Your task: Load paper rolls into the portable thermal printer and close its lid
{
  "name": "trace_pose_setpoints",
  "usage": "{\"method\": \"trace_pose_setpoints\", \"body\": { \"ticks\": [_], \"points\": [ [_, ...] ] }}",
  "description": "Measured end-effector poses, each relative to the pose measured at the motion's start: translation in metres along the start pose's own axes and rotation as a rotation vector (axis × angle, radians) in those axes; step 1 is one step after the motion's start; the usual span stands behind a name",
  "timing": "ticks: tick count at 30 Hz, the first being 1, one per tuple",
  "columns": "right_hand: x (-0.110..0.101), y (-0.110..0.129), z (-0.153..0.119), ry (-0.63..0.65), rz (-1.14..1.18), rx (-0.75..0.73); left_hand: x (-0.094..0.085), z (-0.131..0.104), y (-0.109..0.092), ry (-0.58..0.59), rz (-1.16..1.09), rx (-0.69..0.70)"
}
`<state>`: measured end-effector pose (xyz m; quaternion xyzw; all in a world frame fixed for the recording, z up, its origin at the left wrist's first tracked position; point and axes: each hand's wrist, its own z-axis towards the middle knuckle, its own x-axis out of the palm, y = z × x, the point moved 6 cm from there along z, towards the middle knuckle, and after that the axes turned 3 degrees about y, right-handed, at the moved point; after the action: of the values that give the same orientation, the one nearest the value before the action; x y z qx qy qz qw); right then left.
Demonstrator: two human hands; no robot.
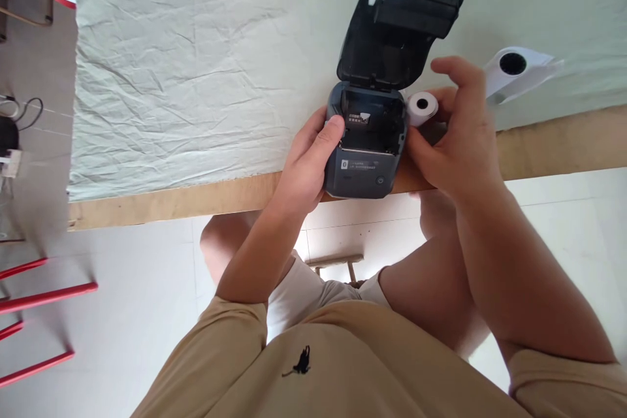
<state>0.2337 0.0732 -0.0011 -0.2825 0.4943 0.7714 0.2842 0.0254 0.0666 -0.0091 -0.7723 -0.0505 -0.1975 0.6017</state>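
Note:
A dark label printer lies at the table's front edge with its lid swung up and back. Its paper bay shows a small printed label inside and no roll. My left hand grips the printer's left side, thumb over the bay's rim. Close against the printer's right side is a small white paper roll with a dark core. My right hand pinches that roll between thumb and fingers, its index finger raised and curved.
Another white roll with a dark core and a loose, translucent tail lies right of my right hand. A pale green cloth covers the table, leaving a wooden edge bare. Red metal legs stand at lower left.

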Motion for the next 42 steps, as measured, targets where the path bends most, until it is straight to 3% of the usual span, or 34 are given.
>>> {"method": "trace_pose_setpoints", "body": {
  "ticks": [3,7,21,23,26,30,34,38,42],
  "points": [
    [0.004,0.001,0.001,0.058,-0.026,-0.016,0.000,0.002,0.000,0.006,0.001,0.040],
    [0.001,-0.001,0.002,0.003,-0.016,-0.020,0.000,0.002,0.001,0.013,-0.017,0.037],
    [0.003,-0.008,-0.002,-0.002,-0.008,-0.010,0.001,0.000,-0.001,0.027,-0.049,0.019],
    [0.003,-0.012,-0.002,-0.047,0.005,0.019,0.002,0.000,0.000,0.035,-0.061,0.012],
    [-0.010,-0.008,-0.004,-0.228,0.098,-0.002,0.003,-0.001,-0.001,0.046,-0.081,0.015],
    [-0.031,0.032,-0.003,-0.364,0.173,-0.241,0.002,-0.002,-0.002,0.009,-0.047,-0.002],
    [-0.023,0.063,0.011,-0.225,0.012,-0.295,0.000,-0.002,-0.004,-0.025,0.015,-0.016],
    [-0.012,0.062,0.017,-0.154,-0.025,-0.315,-0.002,-0.001,-0.003,-0.036,0.045,-0.017],
    [-0.006,0.057,0.007,-0.144,0.020,-0.306,-0.003,0.001,0.003,0.040,-0.022,-0.004]
  ]
}}
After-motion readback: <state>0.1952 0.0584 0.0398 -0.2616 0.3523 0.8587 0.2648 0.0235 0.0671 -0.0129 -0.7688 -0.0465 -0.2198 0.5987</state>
